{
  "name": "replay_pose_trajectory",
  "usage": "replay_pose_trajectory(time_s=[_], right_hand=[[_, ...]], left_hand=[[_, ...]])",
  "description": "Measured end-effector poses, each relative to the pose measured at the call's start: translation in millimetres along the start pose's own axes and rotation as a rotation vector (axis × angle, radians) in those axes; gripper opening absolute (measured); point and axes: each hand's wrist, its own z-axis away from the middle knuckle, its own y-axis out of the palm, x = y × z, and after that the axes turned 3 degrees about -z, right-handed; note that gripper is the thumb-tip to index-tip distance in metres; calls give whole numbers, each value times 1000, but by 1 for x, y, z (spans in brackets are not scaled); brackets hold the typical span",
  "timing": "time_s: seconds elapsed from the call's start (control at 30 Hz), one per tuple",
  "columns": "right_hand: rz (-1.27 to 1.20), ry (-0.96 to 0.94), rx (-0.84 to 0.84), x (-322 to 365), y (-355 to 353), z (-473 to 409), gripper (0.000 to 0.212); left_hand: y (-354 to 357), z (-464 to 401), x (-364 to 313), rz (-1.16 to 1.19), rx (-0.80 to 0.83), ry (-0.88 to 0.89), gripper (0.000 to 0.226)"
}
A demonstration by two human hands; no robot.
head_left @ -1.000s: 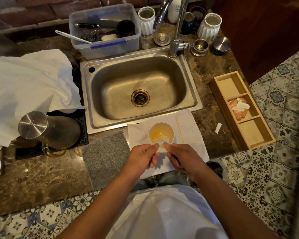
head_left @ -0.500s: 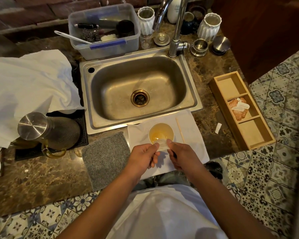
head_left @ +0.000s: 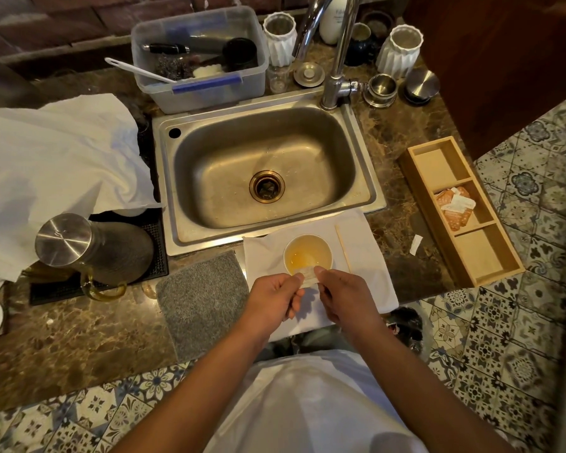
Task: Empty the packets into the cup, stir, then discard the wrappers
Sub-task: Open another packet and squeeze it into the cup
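Observation:
A white paper cup (head_left: pixel 307 246) with amber liquid stands on a white napkin (head_left: pixel 360 256) in front of the sink. A small white packet (head_left: pixel 306 275) is pinched between my left hand (head_left: pixel 273 297) and my right hand (head_left: pixel 342 295), right at the cup's near rim. A thin wooden stir stick (head_left: pixel 343 248) lies on the napkin to the right of the cup. More packets (head_left: pixel 456 206) sit in the middle compartment of a wooden tray (head_left: pixel 490 276). A torn white scrap (head_left: pixel 416 244) lies on the counter beside the tray.
A steel sink (head_left: pixel 262 171) with a tap (head_left: pixel 337 60) is behind the cup. A grey mat (head_left: pixel 203 299) lies left of the napkin. A steel-lidded glass jug (head_left: pixel 89 253) stands on a black mat, with a white cloth (head_left: pixel 46 178) behind it. A plastic tub (head_left: pixel 203 60) sits at the back.
My right hand shifted slightly and came back; both hands stay pinched on the packet at the cup's near rim. Nothing else has moved.

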Motion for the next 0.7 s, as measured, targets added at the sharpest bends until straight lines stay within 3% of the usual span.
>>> replay_pose_trajectory(time_s=[0.43,0.7], right_hand=[[40,70,93,12,1,9,28],[46,72,70,20,6,8,41]], left_hand=[[-2,-1,-4,-4,-6,47,43],[-5,2,-5,-1,38,83,43]])
